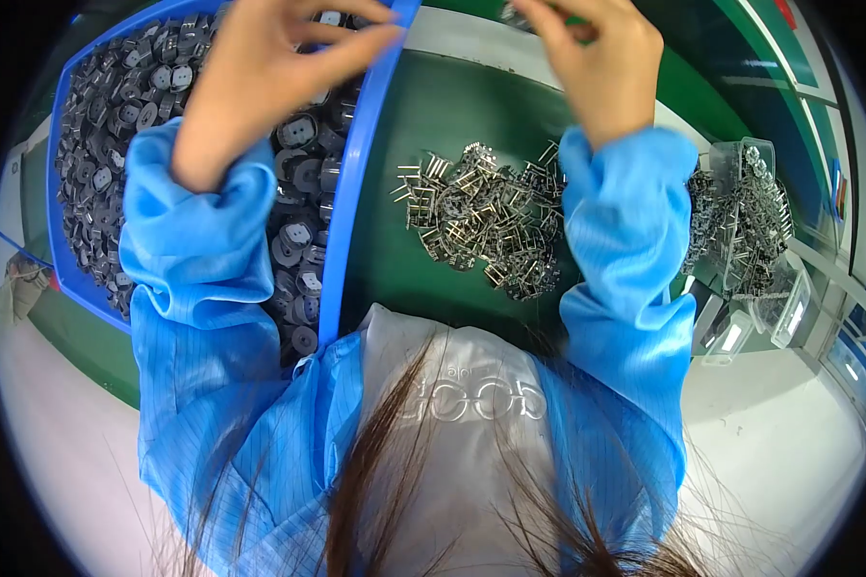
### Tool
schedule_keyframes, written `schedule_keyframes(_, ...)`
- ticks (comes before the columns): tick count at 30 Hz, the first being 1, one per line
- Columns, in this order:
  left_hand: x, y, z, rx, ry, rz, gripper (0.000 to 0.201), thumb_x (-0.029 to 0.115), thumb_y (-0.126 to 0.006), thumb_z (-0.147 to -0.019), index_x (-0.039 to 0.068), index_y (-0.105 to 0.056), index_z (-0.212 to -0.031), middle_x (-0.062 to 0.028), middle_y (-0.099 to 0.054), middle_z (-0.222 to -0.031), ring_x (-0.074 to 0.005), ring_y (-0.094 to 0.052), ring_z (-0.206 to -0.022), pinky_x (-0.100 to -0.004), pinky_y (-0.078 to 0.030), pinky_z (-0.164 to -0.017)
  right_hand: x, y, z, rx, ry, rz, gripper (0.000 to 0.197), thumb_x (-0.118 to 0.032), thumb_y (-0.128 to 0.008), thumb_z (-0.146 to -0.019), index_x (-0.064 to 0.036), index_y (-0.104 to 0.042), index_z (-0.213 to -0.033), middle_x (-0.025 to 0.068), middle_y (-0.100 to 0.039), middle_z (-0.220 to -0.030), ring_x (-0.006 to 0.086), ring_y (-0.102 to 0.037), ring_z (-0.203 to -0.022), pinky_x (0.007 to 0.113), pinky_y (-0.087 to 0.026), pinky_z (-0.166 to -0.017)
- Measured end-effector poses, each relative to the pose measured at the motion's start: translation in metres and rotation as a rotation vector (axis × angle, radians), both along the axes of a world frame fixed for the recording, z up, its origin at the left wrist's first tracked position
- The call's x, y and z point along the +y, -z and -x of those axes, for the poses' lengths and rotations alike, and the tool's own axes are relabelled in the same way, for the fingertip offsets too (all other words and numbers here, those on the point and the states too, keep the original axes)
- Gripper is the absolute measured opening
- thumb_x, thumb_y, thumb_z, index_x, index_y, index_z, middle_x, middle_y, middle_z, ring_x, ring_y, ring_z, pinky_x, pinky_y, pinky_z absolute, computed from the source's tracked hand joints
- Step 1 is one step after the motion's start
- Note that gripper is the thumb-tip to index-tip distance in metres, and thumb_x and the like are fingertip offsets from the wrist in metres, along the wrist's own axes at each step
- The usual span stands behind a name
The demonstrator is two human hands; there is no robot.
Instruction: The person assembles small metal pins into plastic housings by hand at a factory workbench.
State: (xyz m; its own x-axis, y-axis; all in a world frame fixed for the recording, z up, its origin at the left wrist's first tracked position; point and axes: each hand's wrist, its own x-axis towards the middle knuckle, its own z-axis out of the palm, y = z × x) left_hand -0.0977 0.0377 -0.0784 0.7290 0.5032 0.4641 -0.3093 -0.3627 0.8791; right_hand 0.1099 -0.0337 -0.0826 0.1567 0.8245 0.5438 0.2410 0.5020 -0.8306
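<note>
My left hand [260, 82] is over the right part of a blue bin [356, 163], slightly smeared by motion. Its fingers are stretched out and apart, with nothing seen between them. The bin holds a great many small dark round parts [96, 178], some with pale flat faces. At the top edge, my right hand [606, 62] is closed in a pinch on a small dark metallic part [515, 16], cut off by the picture's edge, so its kind cannot be told. Below and between my hands lies a loose pile of small parts with metal pins [481, 216] on the green tabletop [433, 96].
To the right of my right sleeve, a clear plastic box [755, 159] and more pinned metal parts [741, 226] crowd the table's side. Clear plastic pieces [789, 308] lie nearer me. A pale strip [481, 53] crosses behind the green surface. The bin's tall wall stands beside the pile.
</note>
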Motion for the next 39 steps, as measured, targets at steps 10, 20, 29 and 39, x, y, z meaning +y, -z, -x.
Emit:
schedule_keyframes(10, 0.022, 0.021, 0.064, 0.904, -0.204, -0.564, 0.023, -0.003, -0.062, -0.071, -0.003, -0.060, -0.093, -0.0125, -0.061, -0.098, -0.0319, -0.059, -0.090, -0.0359, -0.048, -0.079, -0.002, 0.003, -0.015, -0.938, 0.509, 0.610, 0.020, -0.010, -0.072, -0.074, -0.0044, -0.069, -0.093, 0.0137, -0.066, -0.085, 0.0254, -0.064, -0.073, 0.030, -0.051, -0.064)
schedule_keyframes(20, 0.014, -0.019, 0.048, 0.951, -0.144, -0.361, 0.020, 0.003, -0.069, -0.074, 0.002, -0.062, -0.093, -0.0087, -0.065, -0.092, -0.0156, -0.063, -0.083, -0.0271, -0.052, -0.067, -0.061, 0.004, 0.033, -0.845, -0.222, 0.536, 0.021, -0.013, -0.066, -0.076, -0.0095, -0.068, -0.097, 0.0128, -0.067, -0.085, 0.0320, -0.064, -0.081, 0.043, -0.052, -0.074)
schedule_keyframes(29, 0.012, -0.037, 0.045, 1.097, -0.334, 0.117, 0.059, -0.002, -0.072, -0.074, 0.004, -0.042, -0.125, -0.0105, -0.056, -0.110, -0.0175, -0.057, -0.103, -0.0280, -0.051, -0.084, -0.053, 0.000, 0.031, -0.522, -0.081, 0.597, 0.025, -0.001, -0.059, -0.074, -0.0082, -0.068, -0.096, 0.0123, -0.062, -0.080, 0.0295, -0.063, -0.073, 0.037, -0.053, -0.068)
schedule_keyframes(39, -0.025, -0.018, 0.007, 0.409, 0.016, 0.412, 0.034, 0.001, -0.058, -0.086, -0.002, -0.053, -0.120, -0.0115, -0.060, -0.111, -0.0153, -0.058, -0.103, -0.0255, -0.048, -0.085, -0.048, -0.031, 0.015, 0.229, -0.364, 0.551, 0.022, -0.001, -0.066, -0.082, 0.0023, -0.065, -0.103, 0.0090, -0.062, -0.103, 0.0150, -0.064, -0.086, 0.026, -0.055, -0.074)
